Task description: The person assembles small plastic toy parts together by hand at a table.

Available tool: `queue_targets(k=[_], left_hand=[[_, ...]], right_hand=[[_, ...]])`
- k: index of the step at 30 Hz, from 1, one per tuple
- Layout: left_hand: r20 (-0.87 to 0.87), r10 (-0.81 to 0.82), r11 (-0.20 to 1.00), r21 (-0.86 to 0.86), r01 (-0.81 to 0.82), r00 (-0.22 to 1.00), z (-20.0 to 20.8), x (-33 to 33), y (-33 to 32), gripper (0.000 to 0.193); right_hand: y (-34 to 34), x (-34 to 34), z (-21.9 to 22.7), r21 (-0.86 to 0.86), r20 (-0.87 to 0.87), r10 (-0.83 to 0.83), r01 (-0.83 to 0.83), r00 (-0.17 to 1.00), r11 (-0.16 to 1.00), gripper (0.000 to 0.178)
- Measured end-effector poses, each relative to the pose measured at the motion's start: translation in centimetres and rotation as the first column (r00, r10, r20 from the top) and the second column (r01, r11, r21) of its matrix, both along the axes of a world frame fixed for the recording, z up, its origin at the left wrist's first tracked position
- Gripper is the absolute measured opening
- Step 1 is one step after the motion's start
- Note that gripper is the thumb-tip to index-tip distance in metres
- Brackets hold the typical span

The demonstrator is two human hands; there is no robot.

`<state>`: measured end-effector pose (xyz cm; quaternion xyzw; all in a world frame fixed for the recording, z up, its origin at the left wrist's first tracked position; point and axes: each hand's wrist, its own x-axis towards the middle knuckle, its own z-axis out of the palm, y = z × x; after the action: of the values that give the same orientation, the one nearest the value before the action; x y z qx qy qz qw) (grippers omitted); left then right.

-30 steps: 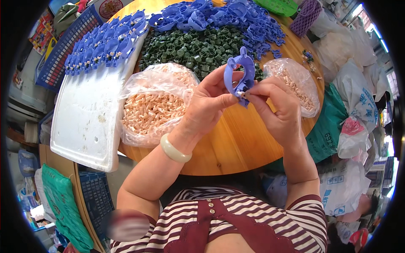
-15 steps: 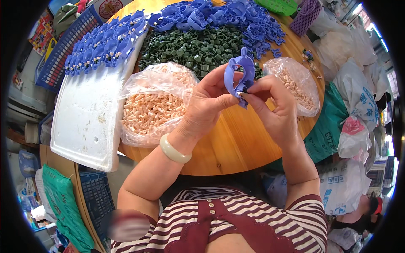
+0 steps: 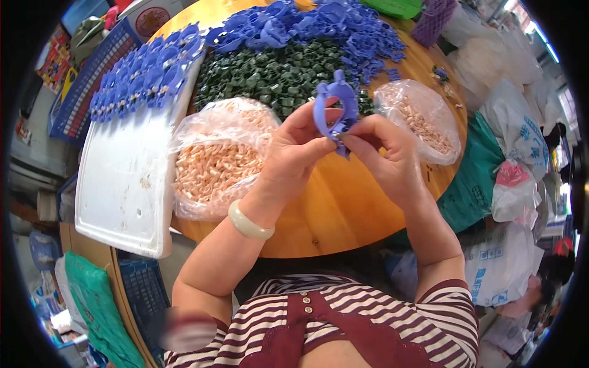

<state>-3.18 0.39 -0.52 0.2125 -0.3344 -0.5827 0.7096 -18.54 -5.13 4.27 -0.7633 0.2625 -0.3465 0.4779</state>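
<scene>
Above the near middle of the round table, a blue plastic ring-shaped part with a knob on top stands upright between my hands. My left hand is closed on its left side, the thumb at the lower end. My right hand pinches at the lower right of the part, where a small dark piece shows. The fingertips of both hands nearly meet there and partly hide what the right fingers grip.
Bags of small cream pieces flank my hands: a large one left, a smaller one right. Behind lie heaps of dark green pieces and blue parts. A white foam board carries rows of blue assemblies.
The view has shifted slightly. My hands and the blue part sit a little further left, and the light piece by my fingertips is now mostly hidden. Both hands keep their grip.
</scene>
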Motion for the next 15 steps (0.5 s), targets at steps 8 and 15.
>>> queue_targets(k=[8, 15], left_hand=[[-0.179, -0.007, 0.992, 0.124, 0.030, 0.984, -0.5, 0.3, -0.2, 0.047], [-0.158, -0.064, 0.994, 0.082, 0.078, 0.985, -0.2, -0.1, -0.4, 0.049]], right_hand=[[-4.4, -4.0, -1.0, 0.041, -0.091, -0.084, 0.088, 0.992, 0.995, 0.014], [-10.7, -11.0, -2.9, -0.450, -0.408, -0.385, 0.185, 0.828, 0.874, 0.018]])
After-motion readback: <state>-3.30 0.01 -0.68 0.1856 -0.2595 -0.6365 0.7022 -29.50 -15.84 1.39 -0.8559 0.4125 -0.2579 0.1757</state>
